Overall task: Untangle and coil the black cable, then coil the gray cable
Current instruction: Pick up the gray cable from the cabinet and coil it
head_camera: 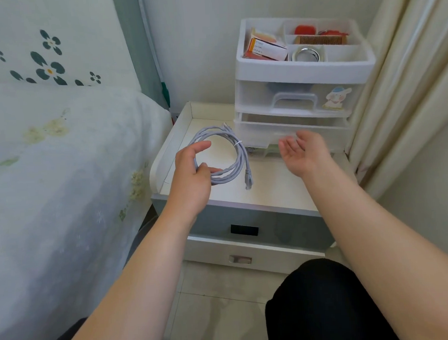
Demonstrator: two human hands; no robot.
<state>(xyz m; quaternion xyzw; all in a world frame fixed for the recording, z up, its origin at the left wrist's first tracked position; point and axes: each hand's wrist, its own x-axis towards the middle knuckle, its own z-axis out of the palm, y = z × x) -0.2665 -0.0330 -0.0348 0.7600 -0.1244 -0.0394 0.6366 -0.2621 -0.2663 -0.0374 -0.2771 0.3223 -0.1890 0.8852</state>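
1. Hands first: left hand [192, 166] gripping the near-left arc of the gray cable [232, 143], thumb over the top, fingers curling under the strands.
2. Right hand [303, 149] hovering palm-up, fingers relaxed and spread, holding nothing, apart from the coil on its right side.
3. Lying as a bundled ring just above the tabletop [270, 191], bound by a small white tie [238, 143] on the far-right arc.
4. Dangling off the coil's near-right edge: one plug end [248, 180], pointing down toward the tabletop, between the two hands.
5. Sitting nearer the loose plug and the tied arc: the right hand, so probably best placed for reaching leftward to it.
6. Standing just behind the coil: clear drawer organizer [299, 102].
7. Not showing anywhere in view: black cable.
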